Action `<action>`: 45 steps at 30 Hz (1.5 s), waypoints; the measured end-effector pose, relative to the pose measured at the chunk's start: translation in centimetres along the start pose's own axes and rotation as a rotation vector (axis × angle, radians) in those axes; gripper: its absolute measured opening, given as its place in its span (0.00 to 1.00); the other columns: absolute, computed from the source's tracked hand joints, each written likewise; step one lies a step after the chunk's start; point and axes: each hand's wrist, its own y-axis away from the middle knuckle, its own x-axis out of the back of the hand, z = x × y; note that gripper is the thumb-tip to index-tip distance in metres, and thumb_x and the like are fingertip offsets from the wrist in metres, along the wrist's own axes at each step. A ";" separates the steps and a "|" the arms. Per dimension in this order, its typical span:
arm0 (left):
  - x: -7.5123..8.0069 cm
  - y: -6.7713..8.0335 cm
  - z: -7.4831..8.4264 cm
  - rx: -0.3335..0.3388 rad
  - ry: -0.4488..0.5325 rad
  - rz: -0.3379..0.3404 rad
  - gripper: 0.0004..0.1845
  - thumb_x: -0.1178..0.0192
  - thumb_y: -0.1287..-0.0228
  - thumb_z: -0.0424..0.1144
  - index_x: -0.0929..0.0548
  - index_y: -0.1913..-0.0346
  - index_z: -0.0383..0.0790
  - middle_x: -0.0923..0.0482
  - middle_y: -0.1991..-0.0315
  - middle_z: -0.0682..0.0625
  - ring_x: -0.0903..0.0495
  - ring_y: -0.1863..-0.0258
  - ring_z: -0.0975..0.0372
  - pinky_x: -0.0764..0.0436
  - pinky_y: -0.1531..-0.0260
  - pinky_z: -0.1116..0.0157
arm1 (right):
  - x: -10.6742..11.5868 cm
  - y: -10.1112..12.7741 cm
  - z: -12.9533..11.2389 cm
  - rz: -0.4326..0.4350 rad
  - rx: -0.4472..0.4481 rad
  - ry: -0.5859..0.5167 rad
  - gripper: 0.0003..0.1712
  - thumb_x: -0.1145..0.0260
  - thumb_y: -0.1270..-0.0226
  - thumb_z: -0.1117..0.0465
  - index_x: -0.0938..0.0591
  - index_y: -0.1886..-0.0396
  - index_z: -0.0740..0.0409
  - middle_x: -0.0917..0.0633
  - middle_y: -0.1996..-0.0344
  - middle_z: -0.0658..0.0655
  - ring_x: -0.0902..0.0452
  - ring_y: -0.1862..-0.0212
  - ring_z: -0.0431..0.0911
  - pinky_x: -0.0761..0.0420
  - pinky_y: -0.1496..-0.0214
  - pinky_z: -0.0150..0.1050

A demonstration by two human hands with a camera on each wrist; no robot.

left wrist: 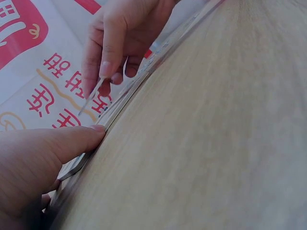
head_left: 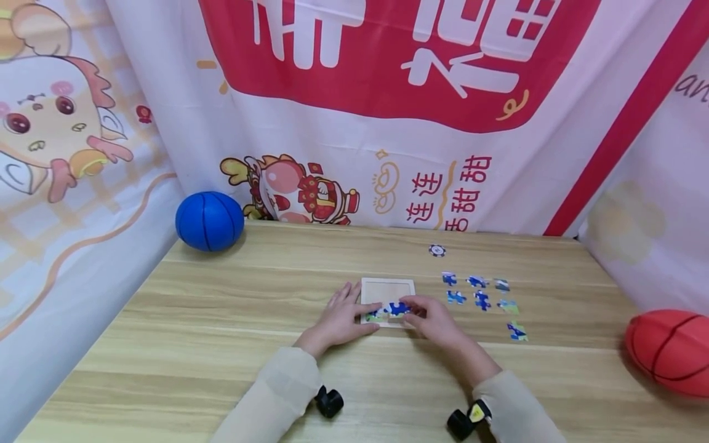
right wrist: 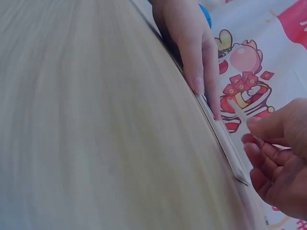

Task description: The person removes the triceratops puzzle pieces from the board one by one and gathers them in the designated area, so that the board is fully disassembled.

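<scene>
Puzzle piece (head_left: pixel 396 307), blue, is pinched in the curled fingertips of the right hand (head_left: pixel 434 320) over the near edge of a small wooden puzzle tray (head_left: pixel 388 289) at the table's (head_left: pixel 221 344) middle. The left hand (head_left: pixel 340 320) lies flat, fingers straight and slightly apart, steadying the tray's left rim. A tilted piece could jam on its seated neighbour, or the tray could skid if that bracing hand lifts. Seven loose pieces (head_left: pixel 482 299) wait right of the tray, one round token (head_left: pixel 437 250) beyond. One red ball (head_left: pixel 670 351) sits at the right edge, one blue ball (head_left: pixel 209 220) in the far left corner.
</scene>
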 end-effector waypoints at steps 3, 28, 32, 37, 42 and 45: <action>0.0 0.0 0.0 0.000 0.002 0.001 0.26 0.48 0.46 0.58 0.29 0.44 0.57 0.58 0.35 0.40 0.63 0.37 0.47 0.59 0.42 0.51 | 0.9 0.4 -0.1 -0.002 0.017 -0.008 0.20 0.40 0.46 0.70 0.25 0.51 0.61 0.23 0.68 0.53 0.30 0.67 0.45 0.27 0.68 0.36; 0.2 0.0 0.0 -0.006 0.003 0.002 0.25 0.47 0.46 0.57 0.29 0.44 0.56 0.58 0.35 0.39 0.62 0.37 0.47 0.59 0.42 0.52 | 9.4 4.9 3.8 0.119 -0.038 -0.042 0.25 0.41 0.41 0.53 0.27 0.47 0.62 0.25 0.53 0.60 0.31 0.56 0.48 0.30 0.57 0.37; 0.1 0.0 0.0 -0.002 0.001 0.003 0.25 0.47 0.46 0.57 0.30 0.44 0.57 0.58 0.35 0.40 0.62 0.37 0.47 0.59 0.42 0.52 | 10.6 5.8 4.7 0.145 -0.029 -0.018 0.25 0.42 0.41 0.54 0.28 0.47 0.65 0.25 0.53 0.61 0.31 0.58 0.44 0.29 0.59 0.33; 0.1 0.0 0.1 0.000 0.005 0.001 0.25 0.48 0.46 0.58 0.30 0.44 0.58 0.58 0.35 0.40 0.62 0.37 0.48 0.59 0.42 0.52 | 12.2 7.0 5.6 0.172 -0.029 0.006 0.25 0.42 0.40 0.57 0.29 0.48 0.69 0.25 0.56 0.63 0.30 0.62 0.37 0.28 0.63 0.30; 0.0 0.0 0.1 -0.002 0.001 0.002 0.25 0.48 0.46 0.58 0.30 0.44 0.58 0.58 0.35 0.40 0.62 0.37 0.48 0.59 0.42 0.52 | 13.3 7.7 6.9 0.206 -0.011 0.023 0.23 0.40 0.42 0.61 0.28 0.52 0.73 0.22 0.63 0.58 0.29 0.66 0.37 0.27 0.67 0.31; 0.0 0.0 0.1 0.000 0.000 0.001 0.25 0.48 0.46 0.58 0.30 0.44 0.57 0.58 0.35 0.40 0.62 0.37 0.48 0.59 0.42 0.52 | 13.5 7.9 7.6 0.200 -0.014 0.043 0.22 0.39 0.43 0.62 0.27 0.53 0.73 0.22 0.64 0.58 0.29 0.67 0.38 0.28 0.67 0.30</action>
